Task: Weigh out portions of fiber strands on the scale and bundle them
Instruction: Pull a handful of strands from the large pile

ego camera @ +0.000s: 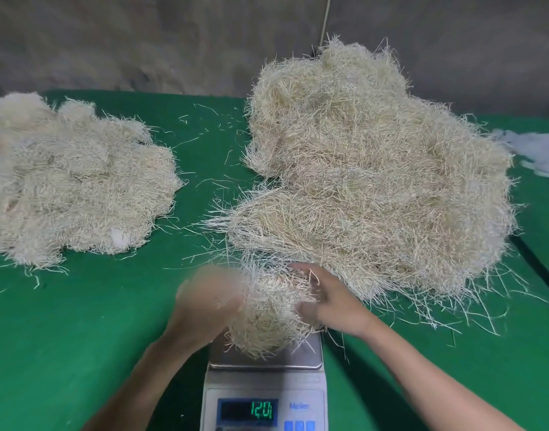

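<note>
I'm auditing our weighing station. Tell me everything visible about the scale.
The scale is a compact silver-grey unit standing on the green table, its front cut off by the frame's bottom edge. Its flat metal pan carries a tuft of fiber strands, held by the right hand and met by the blurred left hand. The front panel shows a dark display with green digits, seemingly 120.1, blue buttons and an unreadable blue brand mark.

Your left hand (204,293) and right hand (332,303) are bare, and so are both forearms (422,368), slim and uncovered right down to where the picture cuts them off. The left hand shows only as a blur, while the right hand's thumb and knuckles are sharp.
</note>
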`<state>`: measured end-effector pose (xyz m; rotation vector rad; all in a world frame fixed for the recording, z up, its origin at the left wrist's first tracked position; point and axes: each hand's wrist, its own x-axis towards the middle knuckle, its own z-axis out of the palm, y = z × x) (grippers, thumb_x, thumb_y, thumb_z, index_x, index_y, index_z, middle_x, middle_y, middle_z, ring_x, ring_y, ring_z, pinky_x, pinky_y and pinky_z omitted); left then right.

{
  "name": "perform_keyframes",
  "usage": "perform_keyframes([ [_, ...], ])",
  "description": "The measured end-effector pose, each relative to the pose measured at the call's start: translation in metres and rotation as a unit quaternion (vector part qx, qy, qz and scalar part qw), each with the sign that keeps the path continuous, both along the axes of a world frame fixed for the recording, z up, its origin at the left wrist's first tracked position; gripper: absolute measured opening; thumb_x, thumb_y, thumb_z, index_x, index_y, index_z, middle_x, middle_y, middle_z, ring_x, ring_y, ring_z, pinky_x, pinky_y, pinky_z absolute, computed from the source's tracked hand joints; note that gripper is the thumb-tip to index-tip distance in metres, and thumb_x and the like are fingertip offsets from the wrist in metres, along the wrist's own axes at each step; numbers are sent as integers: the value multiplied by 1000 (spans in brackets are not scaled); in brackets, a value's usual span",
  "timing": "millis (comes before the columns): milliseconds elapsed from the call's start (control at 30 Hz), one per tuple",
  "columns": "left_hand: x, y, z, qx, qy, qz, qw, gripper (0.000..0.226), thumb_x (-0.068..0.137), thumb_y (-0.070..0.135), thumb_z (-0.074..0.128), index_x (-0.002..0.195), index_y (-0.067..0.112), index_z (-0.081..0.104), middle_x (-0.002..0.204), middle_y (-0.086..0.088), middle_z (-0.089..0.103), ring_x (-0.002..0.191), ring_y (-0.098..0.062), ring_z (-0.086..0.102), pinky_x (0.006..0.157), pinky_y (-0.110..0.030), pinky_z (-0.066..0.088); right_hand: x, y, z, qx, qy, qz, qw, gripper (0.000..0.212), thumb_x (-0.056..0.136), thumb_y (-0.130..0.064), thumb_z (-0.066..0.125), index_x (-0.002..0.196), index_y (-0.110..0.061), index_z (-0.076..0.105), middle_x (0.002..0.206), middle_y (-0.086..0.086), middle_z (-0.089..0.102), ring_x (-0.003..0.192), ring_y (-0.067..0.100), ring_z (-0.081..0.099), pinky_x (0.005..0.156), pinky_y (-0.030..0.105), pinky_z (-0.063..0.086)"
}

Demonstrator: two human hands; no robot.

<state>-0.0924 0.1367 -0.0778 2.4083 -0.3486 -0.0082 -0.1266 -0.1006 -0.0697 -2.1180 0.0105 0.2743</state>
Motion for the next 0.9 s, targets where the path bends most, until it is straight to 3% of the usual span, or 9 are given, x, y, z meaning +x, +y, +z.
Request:
perform_keyframes([
  [100,-2,13,15,44,10,-7,999,62,72,66,37,123,38,56,127,17,52,112,3,42,113,-52,18,1,-9,13,6,33,25,999,75,78,-16,70,132,-51,33,142,-19,30,120,16,50,85,9,38],
  [233,-7,24,31,76,-71,8,995,50,72,68,40,100,38,70,105,25,60,98,6,50,113,-55,4,0,-14,29,-11,13,41,999,75,74,-37,72,131,-59,29,153,-15,22,138,10,25,111,36,24],
  [333,-12,26,40,19,-218,14,976,37,76,48,50,76,21,76,91,11,62,85,7,52,107,-67,14,-1,-9,38,-21,-54,41,997,67,75,-46,63,132,-57,31,153,-17,22,141,8,17,116,45,16],
  [433,-13,23,47,-32,-275,10,961,30,77,35,54,70,12,72,100,2,55,98,10,44,97,-68,30,1,-4,42,-60,-99,64,991,61,85,-36,64,131,-57,29,153,-16,22,141,6,15,116,51,14],
  [533,-13,17,54,-83,-250,-8,965,28,78,32,53,91,12,68,119,1,52,114,-7,45,101,-58,35,3,0,43,-96,-113,77,986,61,87,-33,63,130,-56,26,152,-14,23,140,5,15,116,49,13],
  [600,-14,14,56,-122,-210,-39,969,38,81,31,52,116,20,58,130,7,49,121,-12,48,105,-45,36,2,2,42,-119,-120,88,982,61,87,-35,63,131,-54,25,153,-13,22,140,4,14,117,47,10],
  [667,-14,14,56,-128,-193,-57,971,45,82,32,51,127,26,49,133,12,48,122,-14,50,105,-44,39,1,3,42,-138,-128,97,977,62,87,-37,62,133,-52,23,154,-11,22,140,5,14,117,46,9],
  [767,-15,14,53,-106,-202,-58,972,50,82,35,52,132,32,44,134,20,46,127,-2,42,107,-40,33,0,6,46,-151,-138,101,974,63,87,-38,62,134,-50,21,154,-9,23,141,8,15,117,48,12],
  [900,-12,16,54,-116,-210,-41,970,47,81,34,55,127,36,48,118,24,52,113,10,46,102,-13,32,0,3,53,-135,-155,83,975,61,87,-33,63,137,-42,29,152,-8,28,140,11,22,115,49,18],
])
